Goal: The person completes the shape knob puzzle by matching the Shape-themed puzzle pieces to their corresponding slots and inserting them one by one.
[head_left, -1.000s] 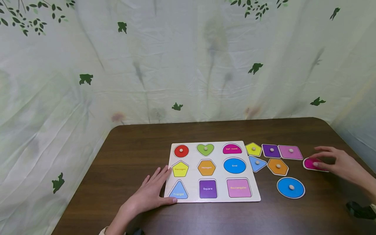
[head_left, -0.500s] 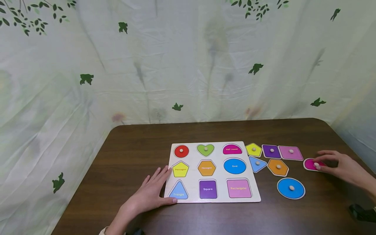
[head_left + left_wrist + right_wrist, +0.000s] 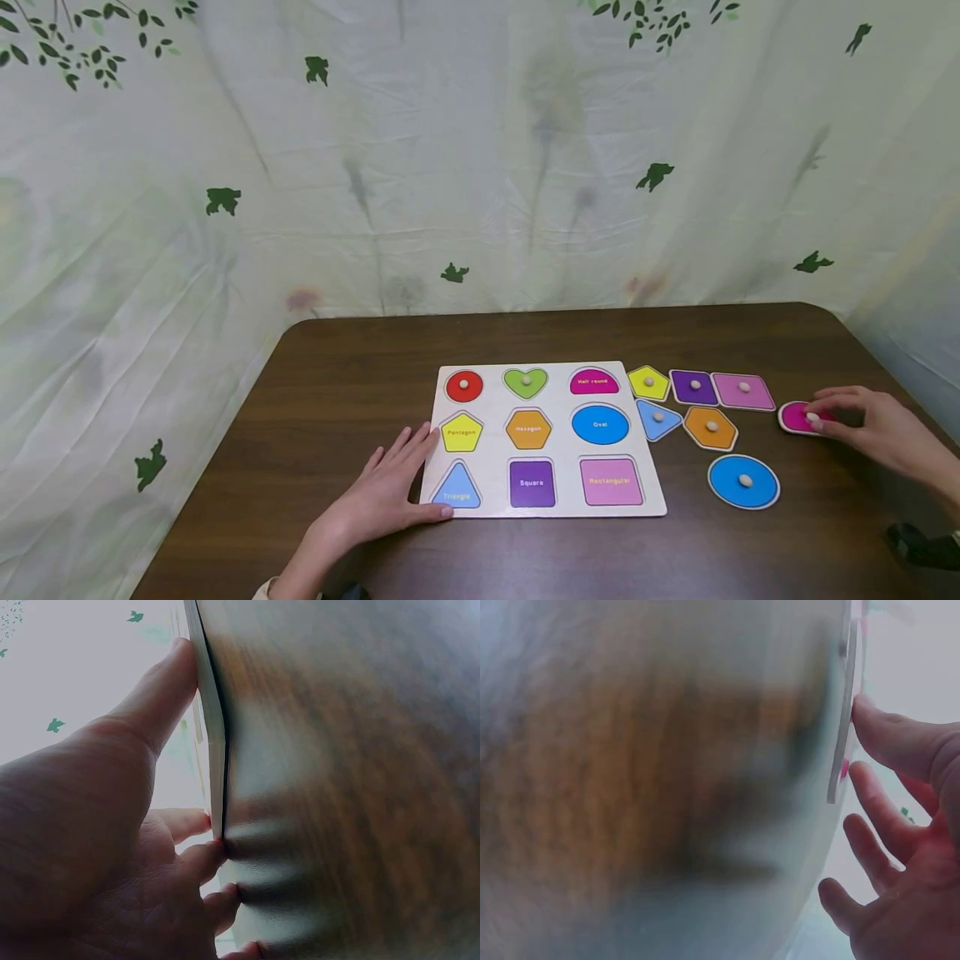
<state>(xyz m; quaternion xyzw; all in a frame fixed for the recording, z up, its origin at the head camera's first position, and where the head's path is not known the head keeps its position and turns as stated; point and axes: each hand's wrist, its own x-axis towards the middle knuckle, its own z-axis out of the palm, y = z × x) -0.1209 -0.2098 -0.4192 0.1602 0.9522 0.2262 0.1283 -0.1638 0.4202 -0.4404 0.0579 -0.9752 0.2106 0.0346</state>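
Note:
A white shape-puzzle board (image 3: 567,467) lies on the table with printed, coloured shapes. My left hand (image 3: 390,492) rests at its left side, thumb on the near corner and fingers along the edge. In the left wrist view that thumb (image 3: 161,694) lies against the board's edge (image 3: 215,750). At the far right, my right hand (image 3: 873,425) pinches the white knob of a magenta puzzle piece (image 3: 793,417) between thumb and finger. The hand covers the piece's right part. In the right wrist view the piece (image 3: 843,742) shows edge-on, beside the thumb.
Right of the board lie knobbed pieces: a yellow pentagon (image 3: 648,392), purple square (image 3: 693,396), pink rectangle (image 3: 742,399), blue triangle (image 3: 657,427), orange hexagon (image 3: 710,437) and blue oval (image 3: 743,497). A red circle (image 3: 464,393) and green heart (image 3: 525,390) sit in the board.
My right hand has drawn slightly back, its fingers closing on the magenta piece's knob, which is now visible. The piece has shifted very slightly right. My left hand and the board have stayed put.

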